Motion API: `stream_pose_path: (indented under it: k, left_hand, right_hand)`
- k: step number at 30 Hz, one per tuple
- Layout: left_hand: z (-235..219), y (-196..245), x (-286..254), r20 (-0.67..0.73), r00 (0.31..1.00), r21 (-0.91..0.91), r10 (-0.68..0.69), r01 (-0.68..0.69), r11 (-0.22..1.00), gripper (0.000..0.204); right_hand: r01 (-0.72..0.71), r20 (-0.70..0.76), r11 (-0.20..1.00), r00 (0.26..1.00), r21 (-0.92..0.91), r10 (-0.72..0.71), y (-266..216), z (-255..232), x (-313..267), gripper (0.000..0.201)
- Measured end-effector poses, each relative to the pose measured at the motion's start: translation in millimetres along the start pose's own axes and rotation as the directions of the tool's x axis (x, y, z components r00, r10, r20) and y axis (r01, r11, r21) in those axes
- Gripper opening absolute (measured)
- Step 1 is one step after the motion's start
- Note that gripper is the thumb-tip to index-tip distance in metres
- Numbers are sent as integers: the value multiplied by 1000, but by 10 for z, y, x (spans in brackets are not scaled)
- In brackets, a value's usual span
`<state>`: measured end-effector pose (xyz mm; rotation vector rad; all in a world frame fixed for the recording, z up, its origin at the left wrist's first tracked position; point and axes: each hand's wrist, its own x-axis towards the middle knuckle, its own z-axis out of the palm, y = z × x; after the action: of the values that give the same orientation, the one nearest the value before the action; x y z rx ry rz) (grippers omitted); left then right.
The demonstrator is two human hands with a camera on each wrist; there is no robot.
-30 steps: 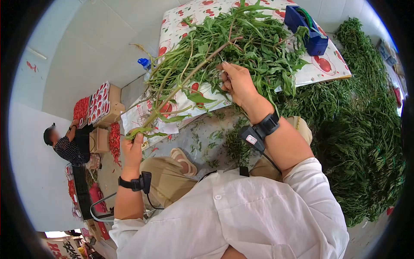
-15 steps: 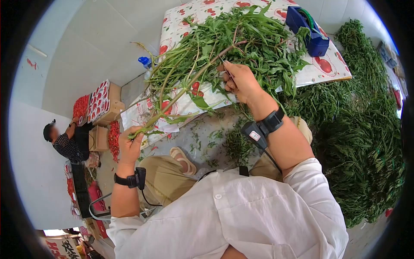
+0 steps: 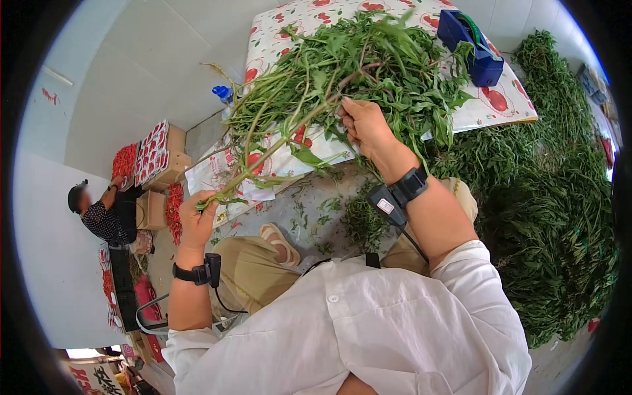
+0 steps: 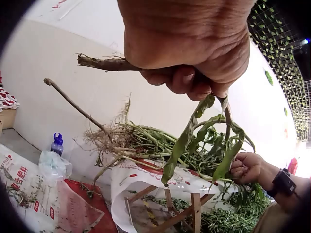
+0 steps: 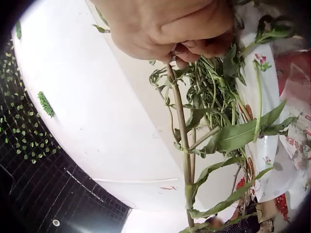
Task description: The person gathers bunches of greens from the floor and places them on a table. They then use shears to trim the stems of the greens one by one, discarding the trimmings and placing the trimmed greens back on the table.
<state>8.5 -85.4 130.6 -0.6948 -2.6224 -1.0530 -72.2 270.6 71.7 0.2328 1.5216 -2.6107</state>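
My left hand (image 3: 197,220) grips the lower end of a long leafy stem (image 3: 266,153). In the left wrist view the stem's brown cut end (image 4: 104,63) sticks out past the fist, and drooping leaves (image 4: 182,141) hang below. Farther up, my right hand (image 3: 372,131) has its fingers curled right at the stem. A thin dark tool in that hand is now mostly hidden by the fingers. The stem (image 5: 181,116) runs from under this hand in the right wrist view. Behind lies a heap of leafy stems (image 3: 395,79) on a table.
The table has a fruit-print cover (image 3: 484,108), with a blue tape dispenser (image 3: 471,49) at its right. Large green heaps (image 3: 553,250) cover the floor on the right. At left, a person (image 3: 105,214) sits beside boxes (image 3: 176,148) and red produce (image 3: 125,163).
My left hand has shifted slightly left and up with the stem end. The stem's upper part swings and blurs near my right hand; the thin tool's tip, visible earlier, has dropped from sight.
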Motion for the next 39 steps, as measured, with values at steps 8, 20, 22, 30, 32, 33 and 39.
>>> stream_pose_path:
  k: [8,20,22,30,32,33,39]
  left_hand:
    - [-1,-105,-16,-76,995,-27,-63,61,998,20]
    - [29,-119,-9,-121,984,-50,-132,127,991,20]
    - [55,-84,16,-115,985,-57,-129,123,991,20]
    - [330,75,175,-148,984,-70,-97,87,994,19]
    - [410,90,226,-120,988,-114,-100,87,990,19]
    - [449,116,253,-106,989,-137,-102,87,987,19]
    - [575,309,390,-76,993,-153,-94,81,985,21]
  right_hand:
    - [46,-23,978,999,206,-43,-3,39,-76,29]
    - [71,302,992,948,102,-99,46,127,-236,28]
    - [23,399,1000,917,-5,-19,50,180,-286,29]
    - [-129,481,986,861,-108,165,153,273,-338,31]
    - [-147,459,983,869,-111,182,163,306,-346,32]
    - [-154,461,984,869,-86,176,166,320,-350,32]
    - [-122,442,992,890,-13,115,174,316,-344,31]
